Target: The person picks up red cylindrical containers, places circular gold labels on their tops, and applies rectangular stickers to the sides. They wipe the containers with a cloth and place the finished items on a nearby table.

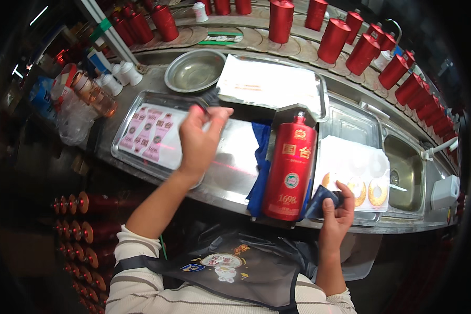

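A red bottle with gold lettering and a round green-and-white sticker lies in front of me on a blue cloth, its neck pointing away. To its left, my left hand is raised with fingers bent together. Something dark shows at those fingertips, but I cannot make out what it is. At the bottle's lower right, my right hand pinches a folded dark blue cloth. Left of the bottle, a metal tray carries a sheet of pink labels.
A sheet with gold ring stickers lies right of the bottle, before a sink. A metal bowl and a tray with white paper stand behind. Red bottles line the curved conveyor; more are stacked lower left.
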Available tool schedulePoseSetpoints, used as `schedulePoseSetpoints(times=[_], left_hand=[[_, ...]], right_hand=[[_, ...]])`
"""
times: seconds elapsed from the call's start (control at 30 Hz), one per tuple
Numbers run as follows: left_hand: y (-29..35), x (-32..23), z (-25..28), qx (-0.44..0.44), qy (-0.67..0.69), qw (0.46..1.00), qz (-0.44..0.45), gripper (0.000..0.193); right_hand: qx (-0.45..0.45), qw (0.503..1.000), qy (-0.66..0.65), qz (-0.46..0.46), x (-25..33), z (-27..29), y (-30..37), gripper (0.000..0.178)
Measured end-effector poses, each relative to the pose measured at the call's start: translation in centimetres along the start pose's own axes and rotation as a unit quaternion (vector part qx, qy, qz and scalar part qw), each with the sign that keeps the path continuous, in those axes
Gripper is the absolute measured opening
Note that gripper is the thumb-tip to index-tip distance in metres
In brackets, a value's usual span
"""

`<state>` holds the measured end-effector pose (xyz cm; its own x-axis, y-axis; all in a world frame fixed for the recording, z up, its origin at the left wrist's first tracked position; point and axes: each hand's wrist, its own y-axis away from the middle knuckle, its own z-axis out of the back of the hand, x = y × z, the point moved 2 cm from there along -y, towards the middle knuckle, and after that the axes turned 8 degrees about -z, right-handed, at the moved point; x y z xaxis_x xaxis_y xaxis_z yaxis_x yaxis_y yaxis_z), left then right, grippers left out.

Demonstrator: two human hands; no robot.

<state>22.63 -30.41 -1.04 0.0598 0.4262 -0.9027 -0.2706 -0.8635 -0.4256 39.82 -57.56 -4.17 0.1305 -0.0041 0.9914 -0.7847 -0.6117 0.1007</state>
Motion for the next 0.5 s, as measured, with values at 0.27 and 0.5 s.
schedulePoseSetpoints(times=[0.27,0.5], left_hand=[[-14.7,10.3,-1.2,0.108,-0.416,0.901,0.058,0.05],[-16.1,14.6,-1.6,0.121,-0.402,0.906,0.056,0.06]], right_hand=[[0.03,0.989,-0.097,-0.111,-1.8,3.0,-2.9,0.014],[0.022,0.991,-0.073,-0.107,-0.3,2.4,-3.6,0.014]])
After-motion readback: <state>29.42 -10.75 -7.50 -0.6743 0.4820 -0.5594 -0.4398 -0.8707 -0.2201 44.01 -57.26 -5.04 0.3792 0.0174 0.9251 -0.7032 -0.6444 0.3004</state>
